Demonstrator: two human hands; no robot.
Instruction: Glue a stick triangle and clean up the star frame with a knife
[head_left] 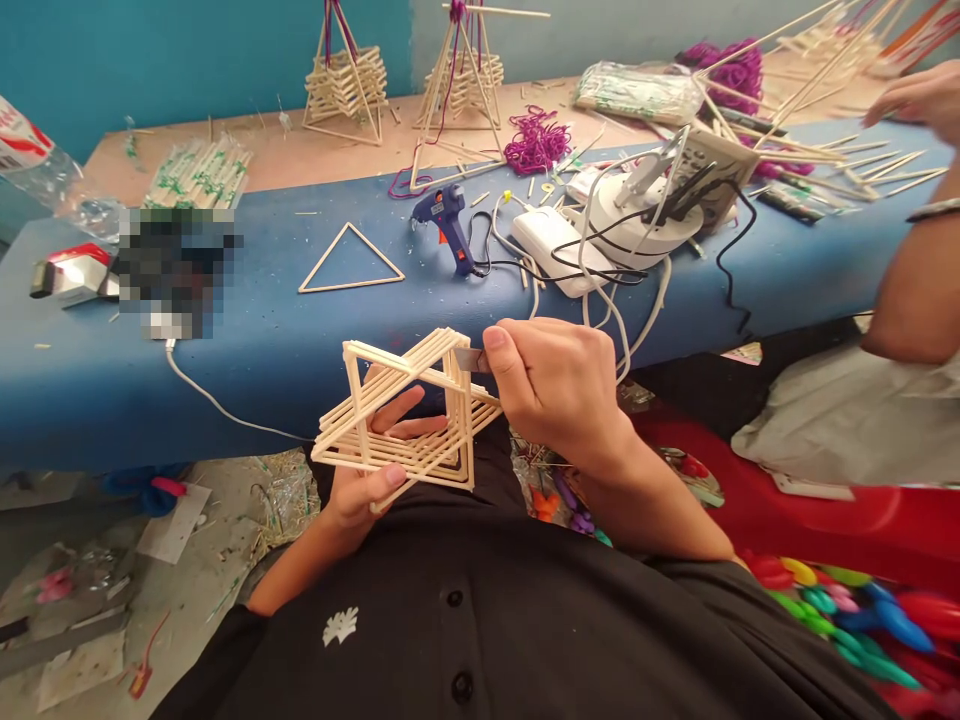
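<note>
My left hand (375,480) grips a frame of stacked wooden sticks (405,440) from below, its thumb over the lower edge and some fingers showing through the gaps. The sticks form overlapping triangles, held above my lap. My right hand (559,385) is closed on a small flat metal blade (471,360), whose end meets the upper right corner of the frame. The blade's far end is hidden in my fist. Beyond the frame, a single stick triangle (352,262) lies flat on the blue table cover, left of a blue glue gun (448,225).
A white power strip (559,245) with tangled cables is behind my right hand. Purple string (536,142) and finished stick structures (345,90) stand at the back. A plastic bottle (60,180) is far left. Another person's arm (919,260) reaches in at right.
</note>
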